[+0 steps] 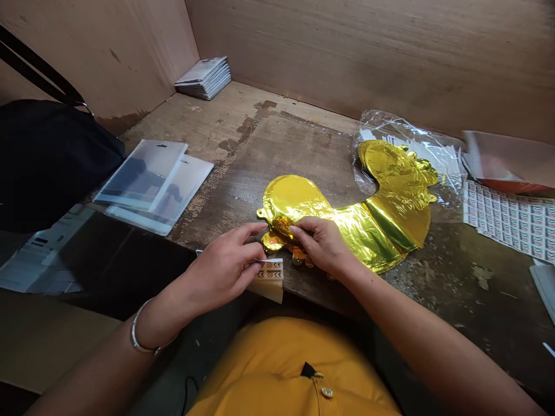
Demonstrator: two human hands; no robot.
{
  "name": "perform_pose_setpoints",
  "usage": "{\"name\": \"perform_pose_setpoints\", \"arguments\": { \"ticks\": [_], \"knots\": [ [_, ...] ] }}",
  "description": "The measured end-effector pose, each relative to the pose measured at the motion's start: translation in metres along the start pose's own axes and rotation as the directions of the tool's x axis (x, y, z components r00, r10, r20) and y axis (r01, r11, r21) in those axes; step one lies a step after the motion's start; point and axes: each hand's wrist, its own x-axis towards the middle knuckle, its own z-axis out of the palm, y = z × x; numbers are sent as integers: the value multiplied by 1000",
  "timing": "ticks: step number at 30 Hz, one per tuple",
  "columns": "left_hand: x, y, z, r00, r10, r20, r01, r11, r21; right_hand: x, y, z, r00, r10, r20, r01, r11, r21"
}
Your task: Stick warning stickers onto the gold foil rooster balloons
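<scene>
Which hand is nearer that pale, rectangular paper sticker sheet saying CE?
Left. The left hand holds the sheet; the right hand is farther right, pinching curved gold foil.

Black bag (50, 159) at left, white stack (204, 78) in far corner

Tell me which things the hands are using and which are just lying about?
Seem in use:
gold foil, pinched by the right hand
sticker strip, held by the left hand

Probably just lying about:
black bag
plastic sleeves
white stack
clear bag
sticker sheets
</scene>
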Motion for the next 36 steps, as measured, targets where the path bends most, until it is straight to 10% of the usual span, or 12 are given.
{"name": "perform_pose_setpoints", "arguments": {
  "ticks": [8,15,29,36],
  "knots": [
    [10,-1,5,987,32,157,-34,999,13,6,3,2,992,85,94,-87,996,22],
    [4,1,1,997,27,70,-30,999,44,8,-3,11,992,126,-11,-127,991,-41],
    [32,9,-13,941,250,226,-280,953,113,33,-1,-18,934,183,308,-250,949,193],
    [41,-2,1,923,213,321,-250,965,77,2,-18,-29,973,63,-223,-40,994,106]
  ]
}}
